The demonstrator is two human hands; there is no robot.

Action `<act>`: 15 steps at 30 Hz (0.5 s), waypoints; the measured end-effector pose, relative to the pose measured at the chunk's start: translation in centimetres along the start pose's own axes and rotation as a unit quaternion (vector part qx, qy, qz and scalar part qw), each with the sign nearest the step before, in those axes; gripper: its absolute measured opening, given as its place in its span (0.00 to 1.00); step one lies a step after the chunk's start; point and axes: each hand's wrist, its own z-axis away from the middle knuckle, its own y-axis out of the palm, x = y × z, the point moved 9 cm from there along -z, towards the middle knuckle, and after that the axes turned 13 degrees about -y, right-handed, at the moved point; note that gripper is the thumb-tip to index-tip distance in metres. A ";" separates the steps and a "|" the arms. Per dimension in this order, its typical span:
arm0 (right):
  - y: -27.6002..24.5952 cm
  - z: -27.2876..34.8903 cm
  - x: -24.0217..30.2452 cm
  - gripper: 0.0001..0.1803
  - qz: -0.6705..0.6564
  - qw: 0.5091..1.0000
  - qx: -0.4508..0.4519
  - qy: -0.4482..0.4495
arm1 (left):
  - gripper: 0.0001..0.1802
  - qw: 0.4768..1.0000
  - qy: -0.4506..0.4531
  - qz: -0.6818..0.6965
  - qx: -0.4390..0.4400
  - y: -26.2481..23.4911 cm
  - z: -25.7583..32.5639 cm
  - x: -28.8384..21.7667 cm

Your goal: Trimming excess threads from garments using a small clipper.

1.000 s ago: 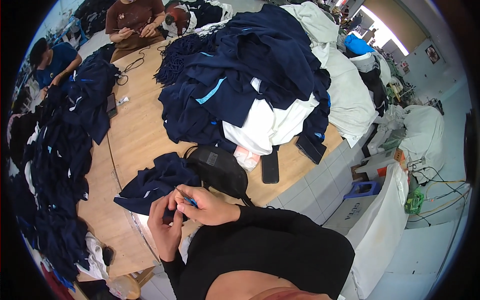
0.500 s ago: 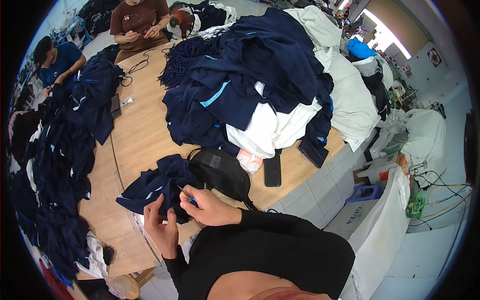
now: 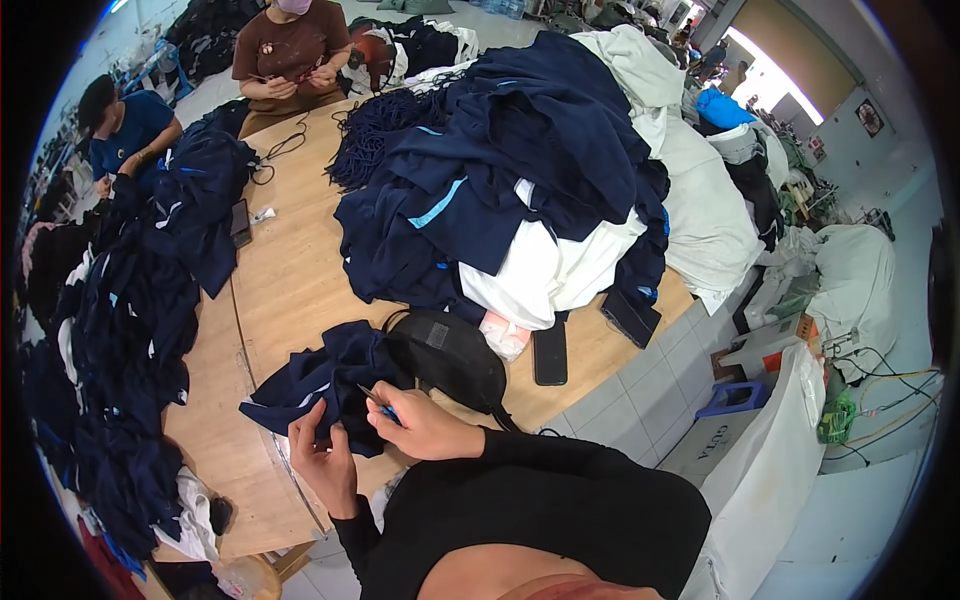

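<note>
Pointing forward-left, long axis slanted, the blue tool sits clenched in the right hand; the left hand curls by cloth, grip unclear.

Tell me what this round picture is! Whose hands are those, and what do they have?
There's no robot, just a person's bare hands. A wide camera worn on the head looks down at them; its lens bends straight edges. The right hand holds a small blue tool with a thin tip, partly hidden. The left hand is at the near edge of a crumpled navy-blue cloth. Also on the pale wooden table are a rounded black fabric bag, a flat black rectangular phone and a big heap of navy-blue and white clothes.
</note>
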 end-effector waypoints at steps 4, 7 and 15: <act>0.1 0.0 0.2 0.11 0.009 1.000 0.004 -0.001 | 0.22 0.999 0.027 0.001 -0.027 -0.1 -0.1 0.7; -1.9 0.6 -0.3 0.09 0.051 0.997 -0.061 -0.001 | 0.18 0.992 -0.038 0.027 -0.116 -3.4 -1.8 4.9; -5.9 1.0 -1.2 0.12 0.051 0.993 -0.105 0.022 | 0.21 0.979 -0.118 0.165 -0.027 -3.3 -1.7 5.6</act>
